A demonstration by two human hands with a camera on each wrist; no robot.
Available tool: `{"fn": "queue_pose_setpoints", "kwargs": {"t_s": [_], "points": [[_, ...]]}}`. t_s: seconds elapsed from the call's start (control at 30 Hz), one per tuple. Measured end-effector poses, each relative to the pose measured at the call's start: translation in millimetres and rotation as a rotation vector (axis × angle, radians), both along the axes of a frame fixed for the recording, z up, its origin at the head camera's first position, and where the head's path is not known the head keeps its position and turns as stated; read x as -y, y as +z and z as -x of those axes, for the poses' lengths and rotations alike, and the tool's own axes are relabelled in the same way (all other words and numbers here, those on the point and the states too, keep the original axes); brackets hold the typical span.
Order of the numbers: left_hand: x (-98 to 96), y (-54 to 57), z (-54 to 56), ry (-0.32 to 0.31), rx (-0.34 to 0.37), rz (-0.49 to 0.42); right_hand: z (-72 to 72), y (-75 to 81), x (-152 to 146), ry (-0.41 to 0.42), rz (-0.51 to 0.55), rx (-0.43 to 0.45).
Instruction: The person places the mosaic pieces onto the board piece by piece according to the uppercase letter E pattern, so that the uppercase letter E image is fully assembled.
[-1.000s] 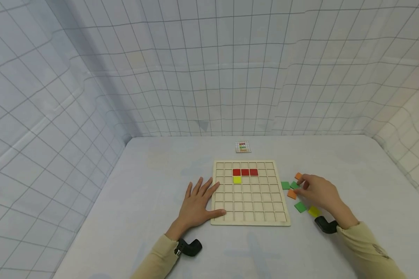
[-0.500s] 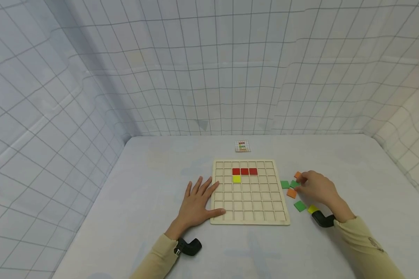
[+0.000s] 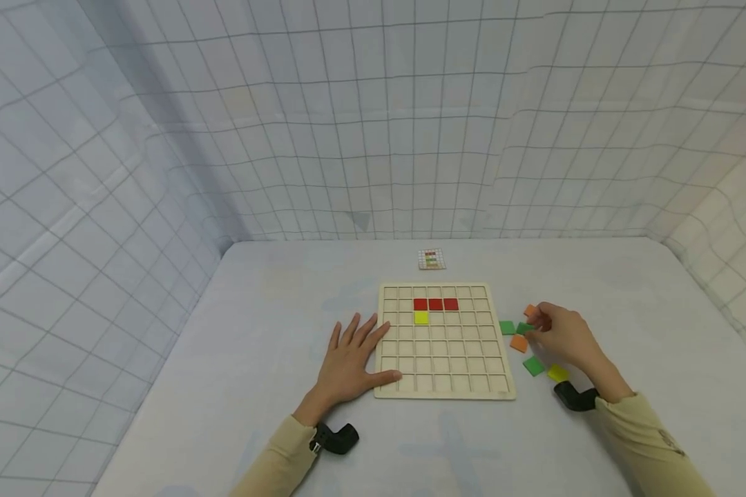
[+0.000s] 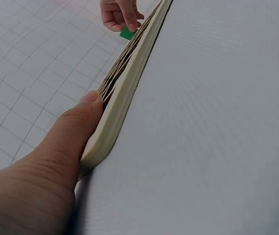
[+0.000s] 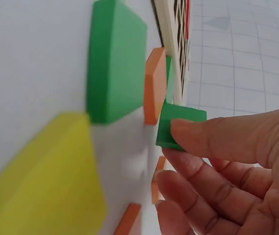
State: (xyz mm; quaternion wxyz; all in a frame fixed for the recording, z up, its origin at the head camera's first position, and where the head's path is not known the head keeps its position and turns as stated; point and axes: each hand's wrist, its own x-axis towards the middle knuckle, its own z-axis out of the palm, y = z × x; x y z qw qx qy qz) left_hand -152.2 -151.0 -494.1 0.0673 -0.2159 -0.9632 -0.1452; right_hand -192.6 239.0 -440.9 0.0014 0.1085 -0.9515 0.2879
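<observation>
A pale wooden grid board [image 3: 444, 368] lies on the white table. In its cells sit red tiles [image 3: 435, 304] in a row, with a yellow tile [image 3: 421, 317] under the leftmost. My left hand [image 3: 347, 366] rests on the board's left side, fingers spread and straight; its thumb [image 4: 75, 122] lies over the edge near the front corner. To the right of the board, my right hand [image 3: 564, 337] pinches a green tile [image 5: 190, 114] between thumb and index finger. The right wrist view has that tile tilted, close to the table.
Loose around the right hand are a green tile [image 3: 506, 328] beside the board, an orange tile [image 3: 519, 343], another green tile [image 3: 533, 366], a yellow tile [image 3: 557, 373] and a further orange tile [image 3: 530, 310]. A small printed pattern card [image 3: 432, 259] lies behind the board.
The right hand's fingertips have come onto the green tile, which now tilts in their pinch. That hand has shifted slightly. The left hand and board stay in place.
</observation>
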Motion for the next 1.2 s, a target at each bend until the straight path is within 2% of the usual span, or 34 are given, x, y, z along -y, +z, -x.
{"fn": "queue_pose_setpoints", "kwargs": {"t_s": [0.1,0.2,0.43,0.6,0.87,1.2], "points": [[-0.1,-1.2,0.6,-0.002,0.007,0.006,2.2,3.0,6.1,0.018,0.026,-0.062],[-0.2,-2.0,0.9,0.001,0.012,0.0,7.4,5.0,18.6,0.06,0.079,-0.086],[1.1,-2.4,0.5,0.007,0.012,0.008,20.0,-0.1,68.0,0.249,0.21,-0.022],[0.2,-2.0,0.3,0.009,0.012,0.006,25.8,-6.2,100.7,0.354,0.237,0.006],[-0.5,-1.6,0.1,0.011,0.007,-0.008,28.9,-5.2,130.1,0.382,0.228,0.046],[-1.6,-0.2,-0.6,0.0,0.026,-0.02,32.5,-6.5,141.1,0.369,0.131,0.062]]}}
